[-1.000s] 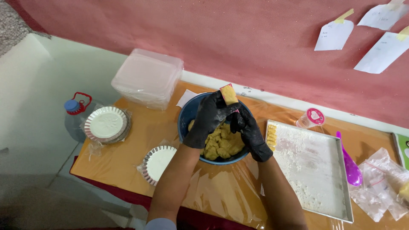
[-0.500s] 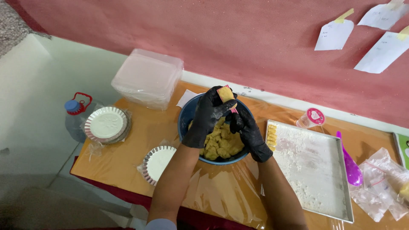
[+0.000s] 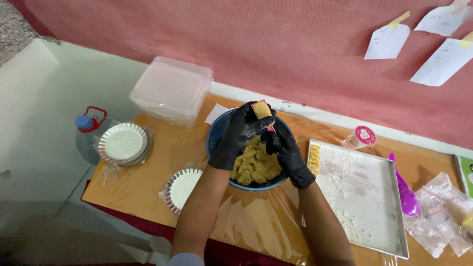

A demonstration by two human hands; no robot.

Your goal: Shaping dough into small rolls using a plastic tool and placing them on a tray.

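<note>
**Both gloved hands over the dough bowl**

I see my left hand [image 3: 241, 133] in a black glove, its fingers [image 3: 253, 119] curled tight around a small pink mould [image 3: 261, 109] packed with yellow dough; the mould pokes out just above those fingertips. My right hand [image 3: 286, 150], gloved as well, sits just beside and below, its fingers [image 3: 272, 140] bent narrow and touching the lower edge of the mould. Whether they pinch anything of their own I cannot tell.

Under both sets of fingers lies the blue bowl [image 3: 213, 143] with yellow dough lumps [image 3: 256, 165]. To the right of the right fingers lies a floured metal tray [image 3: 364, 197], a few shaped pieces [image 3: 315, 158] along its near edge.

The mould's body is hidden inside the grip. My forearms cover part of the bowl's rim, and the surface [image 3: 167, 148] is cut off at the bottom.
</note>
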